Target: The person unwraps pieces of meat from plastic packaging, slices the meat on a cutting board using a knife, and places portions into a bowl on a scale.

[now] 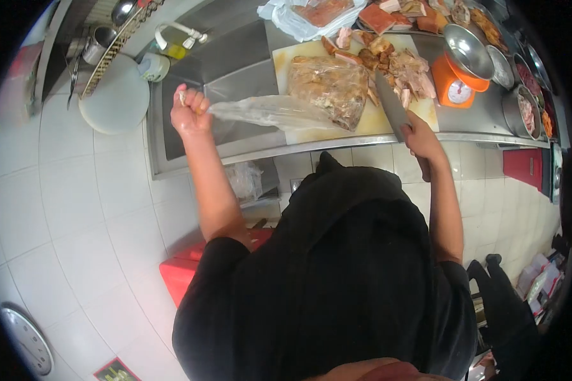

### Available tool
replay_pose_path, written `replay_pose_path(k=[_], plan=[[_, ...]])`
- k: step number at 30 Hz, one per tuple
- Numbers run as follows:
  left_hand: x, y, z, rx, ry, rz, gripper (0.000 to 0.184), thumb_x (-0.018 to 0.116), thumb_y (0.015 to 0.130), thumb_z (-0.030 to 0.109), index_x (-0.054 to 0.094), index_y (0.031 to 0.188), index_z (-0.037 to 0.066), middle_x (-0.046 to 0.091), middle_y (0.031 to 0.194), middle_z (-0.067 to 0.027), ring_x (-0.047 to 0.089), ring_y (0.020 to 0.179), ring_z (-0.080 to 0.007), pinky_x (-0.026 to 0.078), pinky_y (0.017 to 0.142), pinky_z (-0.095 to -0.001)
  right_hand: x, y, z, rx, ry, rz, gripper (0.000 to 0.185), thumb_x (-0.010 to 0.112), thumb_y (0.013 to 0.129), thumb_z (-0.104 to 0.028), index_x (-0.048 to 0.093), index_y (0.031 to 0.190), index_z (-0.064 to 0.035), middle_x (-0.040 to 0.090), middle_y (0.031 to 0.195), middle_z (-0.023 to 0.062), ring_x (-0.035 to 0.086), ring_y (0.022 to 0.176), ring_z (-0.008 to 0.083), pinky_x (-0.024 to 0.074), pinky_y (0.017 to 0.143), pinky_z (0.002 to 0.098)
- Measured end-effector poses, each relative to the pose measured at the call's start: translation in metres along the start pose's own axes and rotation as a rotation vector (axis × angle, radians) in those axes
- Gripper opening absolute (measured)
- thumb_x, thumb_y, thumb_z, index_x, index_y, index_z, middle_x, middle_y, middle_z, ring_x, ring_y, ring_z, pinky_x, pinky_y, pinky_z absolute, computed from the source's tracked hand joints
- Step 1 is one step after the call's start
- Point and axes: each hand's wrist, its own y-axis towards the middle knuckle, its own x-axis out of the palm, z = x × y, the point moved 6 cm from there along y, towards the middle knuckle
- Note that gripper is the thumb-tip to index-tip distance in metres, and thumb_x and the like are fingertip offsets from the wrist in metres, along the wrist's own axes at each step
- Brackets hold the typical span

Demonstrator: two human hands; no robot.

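My left hand point(192, 112) is closed round the gathered end of a clear plastic bag point(260, 111), stretched out over the sink. The bag's other end wraps a large block of cooked-looking meat point(327, 86) on the white cutting board point(299, 136). My right hand point(421, 136) grips the handle of a broad knife point(393, 106). Its blade points away from me over the board, beside the wrapped meat. Cut meat pieces point(410, 70) lie behind and right of the blade.
An orange kitchen scale point(451, 82) with a metal bowl point(469, 51) stands right of the board. The steel sink point(241, 79) and faucet point(181, 38) are left. Slabs of meat point(378, 19) lie at the back. Another person's dark-clothed legs point(505, 298) show at lower right.
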Motion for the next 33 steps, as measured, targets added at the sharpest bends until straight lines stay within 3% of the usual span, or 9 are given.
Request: replay_pose_path(k=[2,6,9,11,13,15,18,27,33], plan=[[-0.038,-0.024,0.012,0.09,0.284,0.179,0.014,0.044,0.103,0.016,0.056,0.102,0.008,0.038,0.064,0.0008,0.027,0.049,-0.0104,0.021,0.042,-0.0273,0.004,-0.007,-0.004,0.006,0.049,-0.005,0.021,0.052,0.098,-0.01,0.056,0.115,0.0008,0.058,0.071,0.0124,0.053,0.05,0.0188,0.0448,0.047,0.0367],[-0.137,-0.066,-0.016,0.076,0.558,0.494,0.024,0.051,0.104,0.028,0.063,0.113,0.009,0.055,0.075,-0.002,0.039,0.052,-0.0102,0.027,0.042,-0.0244,0.014,-0.012,-0.003,0.072,0.074,-0.055,0.019,0.052,0.1,-0.011,0.056,0.115,-0.0008,0.055,0.068,0.0084,0.05,0.05,0.0152,0.043,0.046,0.0348],[-0.17,-0.088,-0.054,-0.009,0.834,0.327,0.032,0.056,0.102,0.033,0.064,0.12,0.008,0.065,0.094,-0.0059,0.055,0.068,-0.0134,0.044,0.054,-0.0259,0.026,-0.012,-0.005,0.071,0.068,-0.117,0.016,0.053,0.1,-0.011,0.054,0.112,-0.0009,0.055,0.067,0.0078,0.05,0.05,0.0144,0.0426,0.047,0.0347],[-0.168,-0.084,-0.084,0.101,1.274,0.239,0.037,0.061,0.099,0.035,0.064,0.124,0.008,0.068,0.113,-0.0105,0.064,0.095,-0.022,0.053,0.081,-0.0339,0.032,-0.011,-0.012,0.04,0.043,-0.15,0.015,0.053,0.1,-0.011,0.053,0.11,-0.0008,0.055,0.067,0.0079,0.049,0.05,0.0144,0.0422,0.047,0.0349],[-0.134,-0.085,-0.117,0.266,1.692,0.046,0.047,0.067,0.094,0.037,0.061,0.132,0.008,0.063,0.128,-0.0148,0.06,0.119,-0.0316,0.046,0.103,-0.0417,0.039,-0.009,-0.024,-0.012,0.001,-0.17,0.014,0.053,0.101,-0.012,0.052,0.108,-0.0007,0.055,0.067,0.0083,0.049,0.05,0.0145,0.0416,0.047,0.0351],[-0.091,-0.087,-0.148,0.161,1.803,-0.054,0.058,0.073,0.088,0.04,0.058,0.136,0.011,0.059,0.134,-0.017,0.059,0.122,-0.0369,0.047,0.104,-0.0462,0.04,-0.006,-0.027,-0.012,-0.011,-0.164,0.015,0.054,0.1,-0.012,0.052,0.11,-0.0002,0.055,0.067,0.0083,0.049,0.049,0.0148,0.0414,0.046,0.035],[-0.069,-0.081,-0.19,0.147,1.713,-0.211,0.061,0.075,0.085,0.04,0.058,0.137,0.012,0.057,0.135,-0.0157,0.058,0.123,-0.0379,0.048,0.103,-0.0471,0.03,-0.009,-0.032,0.032,-0.023,-0.116,0.018,0.055,0.1,-0.012,0.052,0.112,0.0003,0.055,0.067,0.0082,0.049,0.049,0.0149,0.0414,0.046,0.0347],[-0.06,-0.051,-0.219,0.246,1.81,-0.12,0.043,0.071,0.084,0.022,0.063,0.124,0.009,0.058,0.125,-0.0158,0.065,0.105,-0.0414,0.054,0.091,-0.0489,0.027,-0.037,0.014,0.172,-0.024,-0.109,0.025,0.053,0.098,-0.01,0.055,0.121,0.0008,0.056,0.068,0.0083,0.051,0.05,0.015,0.0428,0.043,0.0335],[-0.055,-0.039,-0.238,0.197,1.647,-0.07,0.031,0.073,0.082,0.017,0.063,0.109,0.005,0.064,0.117,-0.0195,0.066,0.105,-0.0407,0.053,0.09,-0.0454,0.046,-0.028,0.046,0.204,0.08,-0.177,0.021,0.054,0.098,-0.009,0.057,0.117,-0.0005,0.055,0.065,0.0064,0.05,0.048,0.0159,0.041,0.045,0.0332]])
